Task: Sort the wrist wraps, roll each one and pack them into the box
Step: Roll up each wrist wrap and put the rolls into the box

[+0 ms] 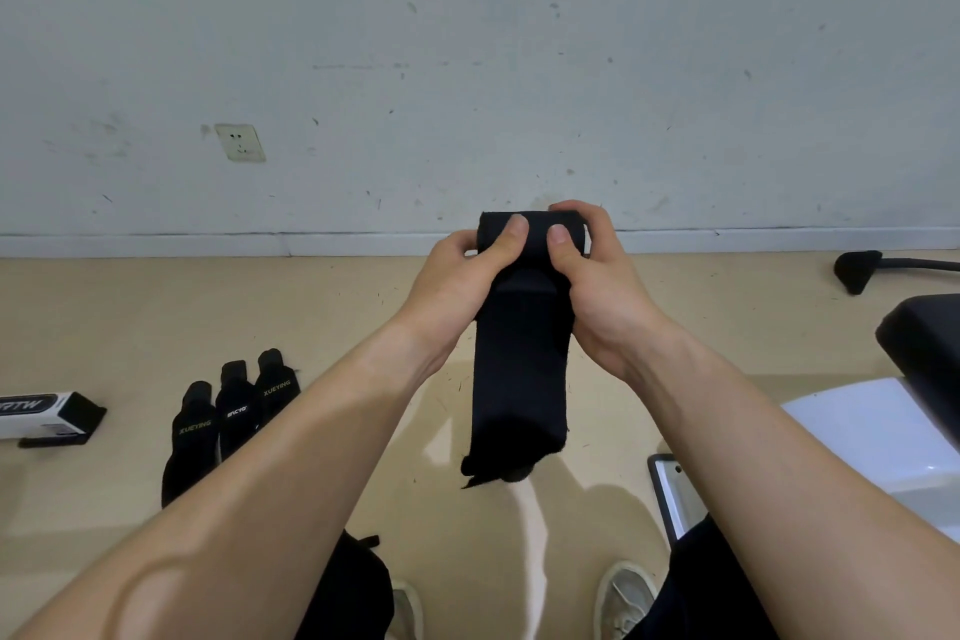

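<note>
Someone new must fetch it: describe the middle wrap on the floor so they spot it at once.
From the wall socket, drop to the tan floor below, where three black wraps lie side by side. Take the middle wrap: its lettering is white, while the left wrap and right wrap read XUEYING in yellow.

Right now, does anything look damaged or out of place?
Only small things: the loose lower end of the wrist wrap, held by the left hand and right hand, looks frayed, and the wall is scuffed.
</note>
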